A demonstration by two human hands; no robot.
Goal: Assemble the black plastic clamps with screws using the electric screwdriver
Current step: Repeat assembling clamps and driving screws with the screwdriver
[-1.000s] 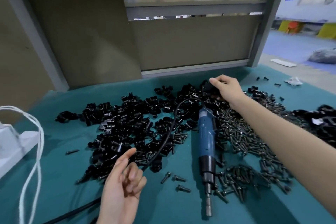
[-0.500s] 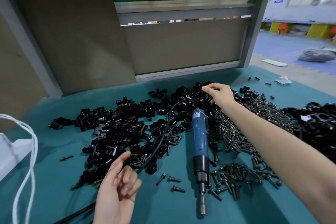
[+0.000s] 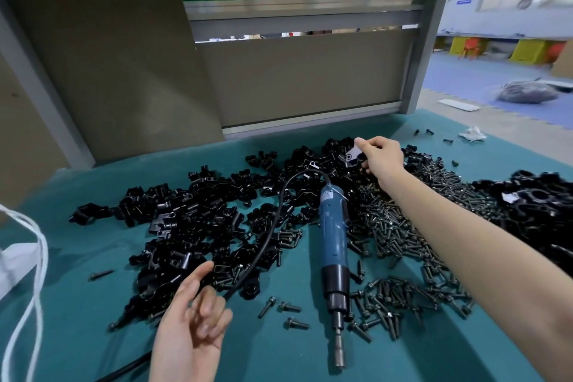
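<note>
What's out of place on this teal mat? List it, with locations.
Nothing looks damaged. Strays: one black screw lies alone left of the black plastic clamp pile; a few more sit near the teal mat's far right edge by a crumpled white scrap. The blue electric screwdriver's black cable drapes across the clamps.

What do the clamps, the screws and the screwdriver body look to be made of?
Clamps: likely moulded black plastic, by the semi-gloss sheen. Screws: dark metal, probably blackened steel; dull glints on heads. Screwdriver body: smooth blue plastic, with a black collar and bare metal bit holder.
</note>
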